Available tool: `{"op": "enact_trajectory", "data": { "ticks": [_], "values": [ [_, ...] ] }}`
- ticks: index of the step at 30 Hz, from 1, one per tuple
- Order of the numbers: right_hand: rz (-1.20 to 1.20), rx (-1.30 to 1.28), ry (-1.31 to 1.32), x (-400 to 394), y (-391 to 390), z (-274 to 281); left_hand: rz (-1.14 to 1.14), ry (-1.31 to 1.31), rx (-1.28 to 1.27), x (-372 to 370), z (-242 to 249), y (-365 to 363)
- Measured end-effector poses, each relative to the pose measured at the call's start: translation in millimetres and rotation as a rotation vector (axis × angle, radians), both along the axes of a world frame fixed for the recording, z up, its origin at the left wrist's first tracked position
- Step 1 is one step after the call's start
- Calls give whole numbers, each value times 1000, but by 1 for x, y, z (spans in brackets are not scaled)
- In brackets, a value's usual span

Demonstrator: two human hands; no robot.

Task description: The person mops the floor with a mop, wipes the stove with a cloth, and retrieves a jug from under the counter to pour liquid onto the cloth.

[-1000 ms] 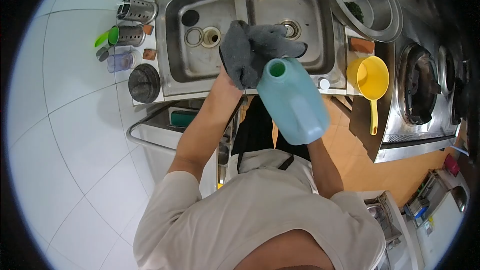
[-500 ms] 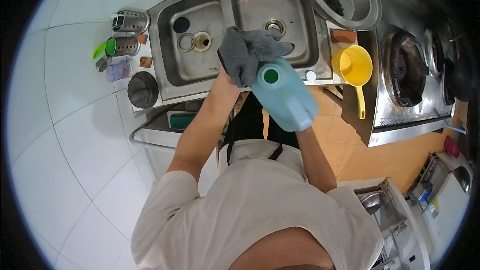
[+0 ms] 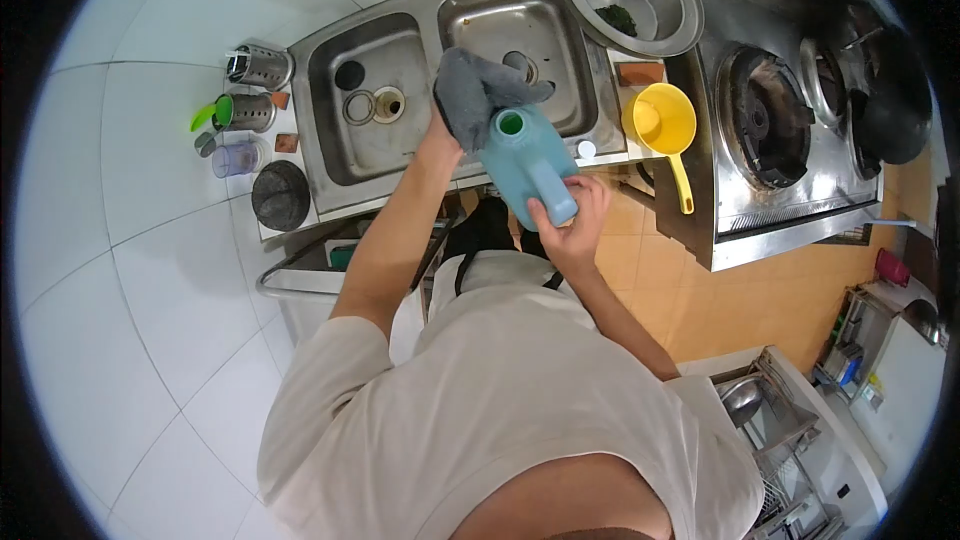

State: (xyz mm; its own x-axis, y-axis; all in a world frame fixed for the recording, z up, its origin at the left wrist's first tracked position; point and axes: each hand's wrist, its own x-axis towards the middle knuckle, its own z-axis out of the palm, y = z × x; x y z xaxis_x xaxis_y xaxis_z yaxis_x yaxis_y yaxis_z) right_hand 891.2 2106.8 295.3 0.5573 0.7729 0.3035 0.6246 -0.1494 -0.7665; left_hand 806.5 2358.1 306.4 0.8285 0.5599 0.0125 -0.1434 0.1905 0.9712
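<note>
A translucent blue-green plastic jug with an uncapped round mouth is in front of the sink's edge. My right hand grips it by the handle end, thumb on one side and fingers on the other. A grey cloth with a dark edge drapes over my left hand, which holds it against the jug's side near the mouth. Most of my left fingers are hidden under the cloth. On the sink rim right of the jug lies a small white cap.
Behind is a steel double sink. A steel basin with dark green bits stands at its right corner. Nearby are a yellow dipper and a gas stove. Left are perforated holders and a dark round scrubber.
My right hand has come into sight at the jug's handle end. The jug appears more upright, its mouth still by the grey cloth. The whole view has shifted somewhat.
</note>
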Motion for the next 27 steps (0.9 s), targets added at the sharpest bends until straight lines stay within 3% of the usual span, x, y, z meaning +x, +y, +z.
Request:
{"op": "enact_trajectory", "data": {
  "ticks": [2, 8, 12, 13, 16, 17, 19, 22, 23, 27],
  "values": [
    [0, 8, 18, -1, 3, 7, 262, -123, -637, 5, -28, -13],
    [-23, -100, -19, 4, 13, 27, -122, 257, 155, 23, -37, 9],
    [-40, -141, -23, 4, 18, 28, -131, 125, -387, 34, -27, 17],
    [-55, -123, -17, 3, 21, 27, -65, 47, -438, 31, -13, 10],
    [-86, -124, -17, 3, 24, 31, -35, -79, -530, 34, -60, 27],
    [-96, -151, -27, 2, 25, 35, -72, -251, -468, 36, -72, 33],
    [-97, -200, -54, 3, 28, 38, 109, 171, 185, 28, -84, 32],
    [-90, -243, -85, 2, 31, 43, 192, -94, -226, 8, -84, 15],
    [-89, -232, -83, 2, 36, 46, 242, -105, -228, 4, -77, 6],
    [-46, -328, -36, 4, 44, 54, 221, -425, -613, -13, -25, -26]
  ]
}}
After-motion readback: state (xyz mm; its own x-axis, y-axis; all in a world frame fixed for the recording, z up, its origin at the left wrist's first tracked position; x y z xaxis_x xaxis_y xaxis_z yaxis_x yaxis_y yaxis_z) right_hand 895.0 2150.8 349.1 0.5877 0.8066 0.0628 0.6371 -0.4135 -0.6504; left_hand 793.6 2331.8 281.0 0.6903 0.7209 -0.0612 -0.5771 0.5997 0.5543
